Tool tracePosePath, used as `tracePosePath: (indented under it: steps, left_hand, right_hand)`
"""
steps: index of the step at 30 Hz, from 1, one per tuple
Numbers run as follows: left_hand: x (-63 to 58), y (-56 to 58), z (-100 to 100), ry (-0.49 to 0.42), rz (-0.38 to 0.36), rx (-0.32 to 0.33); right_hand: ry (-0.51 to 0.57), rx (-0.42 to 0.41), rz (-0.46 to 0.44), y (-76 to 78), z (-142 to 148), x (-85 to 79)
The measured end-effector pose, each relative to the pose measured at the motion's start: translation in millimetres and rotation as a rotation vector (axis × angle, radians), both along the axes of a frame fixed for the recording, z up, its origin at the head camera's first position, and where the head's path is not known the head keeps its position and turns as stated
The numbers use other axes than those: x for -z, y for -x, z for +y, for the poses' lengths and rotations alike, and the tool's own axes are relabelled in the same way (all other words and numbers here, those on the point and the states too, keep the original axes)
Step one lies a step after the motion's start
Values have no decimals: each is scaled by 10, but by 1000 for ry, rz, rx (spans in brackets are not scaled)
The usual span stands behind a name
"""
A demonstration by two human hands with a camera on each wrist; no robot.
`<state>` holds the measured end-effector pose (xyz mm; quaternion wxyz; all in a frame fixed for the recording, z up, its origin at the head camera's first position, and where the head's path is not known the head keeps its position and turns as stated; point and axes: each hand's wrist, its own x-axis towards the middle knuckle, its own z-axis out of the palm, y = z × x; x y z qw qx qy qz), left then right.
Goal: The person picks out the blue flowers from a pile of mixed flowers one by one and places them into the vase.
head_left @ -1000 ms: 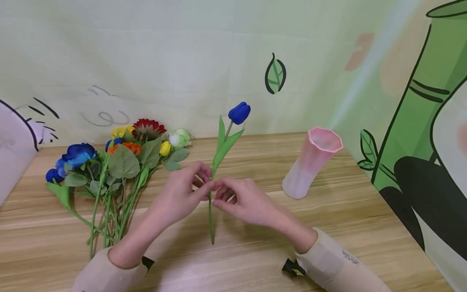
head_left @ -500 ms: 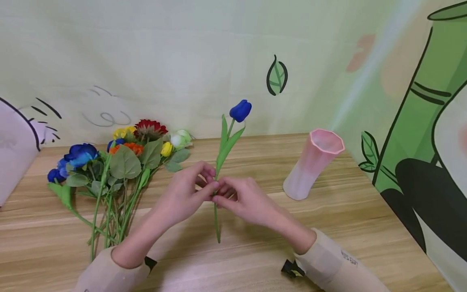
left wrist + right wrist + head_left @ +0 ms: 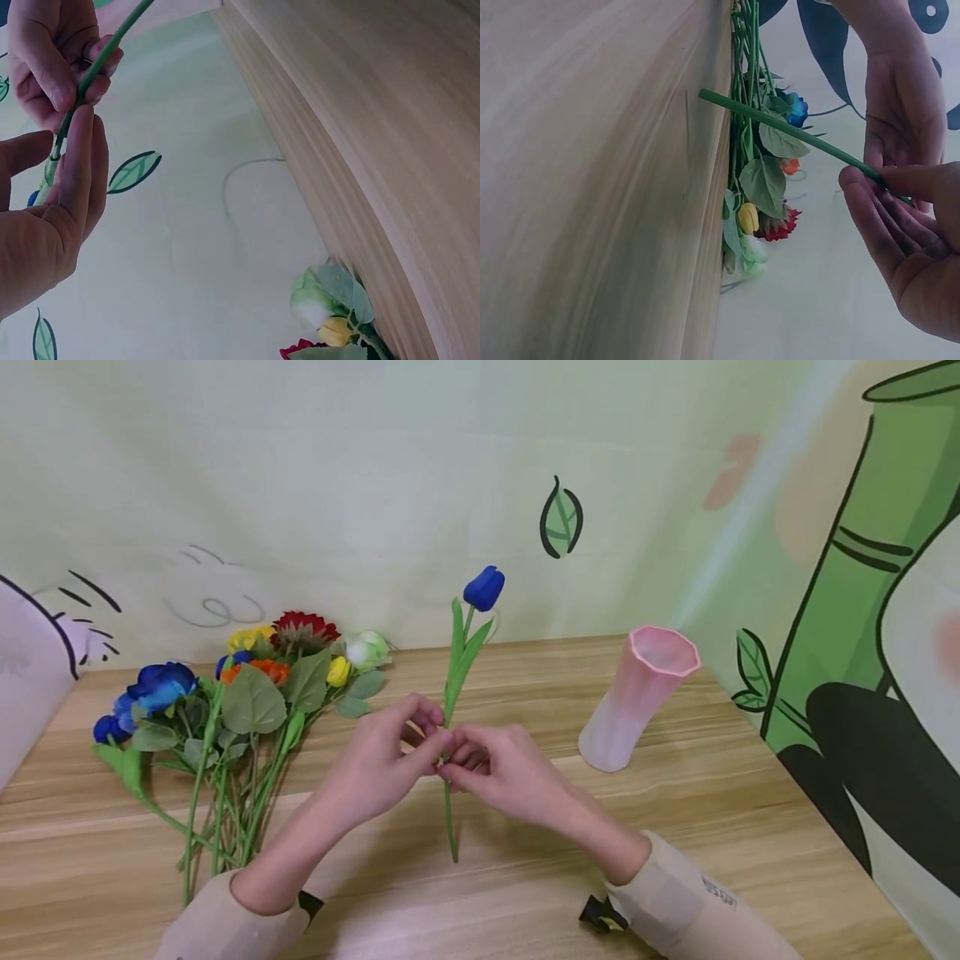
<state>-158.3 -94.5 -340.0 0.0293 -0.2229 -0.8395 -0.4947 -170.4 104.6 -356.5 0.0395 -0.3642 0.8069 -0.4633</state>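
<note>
Wood grain, matt cloth and smooth, plastic-looking surfaces.
The blue tulip (image 3: 483, 588) has a smooth, nearly matt head, and its green stem (image 3: 451, 827) looks like smooth plastic. On the left, the large blue flower (image 3: 161, 685) has cloth-like petals and the broad leaf (image 3: 255, 697) a matt, fabric look. The vase (image 3: 637, 702) on the right seems plastic, with a soft sheen. The wood-grain table (image 3: 525, 893) shines faintly on the near side; the far backdrop (image 3: 337, 485) looks like matt, lightly creased cloth.

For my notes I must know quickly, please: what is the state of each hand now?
Left hand: closed, pinching the stem of the blue tulip.
Right hand: closed, pinching the same stem slightly lower.
</note>
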Motion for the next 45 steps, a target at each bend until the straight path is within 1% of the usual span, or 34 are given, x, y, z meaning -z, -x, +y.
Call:
tracePosePath:
  steps: [8,17,24,27,30,36,41,45]
  left_hand:
    - [-19,-11,-7,-63,-22,-33]
    - [-37,-1,2,-76,79,-72]
    - [-55,2,2,-75,96,-76]
    - [-69,-4,-5,-71,101,-79]
    - [-81,-11,-5,-68,103,-75]
    - [-79,-21,18,-55,101,-59]
    - [-98,-35,23,-47,109,-61]
    - [-109,-50,21,-41,113,-58]
  right_hand:
    - [-33,-36,10,-29,6,-6]
    - [-72,-24,50,-43,12,-4]
    - [-92,-23,90,-46,27,-6]
    - [-77,-31,97,-46,26,-9]
    - [-34,-34,66,-49,21,-14]
    - [46,12,1,-55,21,-37]
    - [75,43,-18,-71,14,-66]
    - [83,45,-20,-82,20,-77]
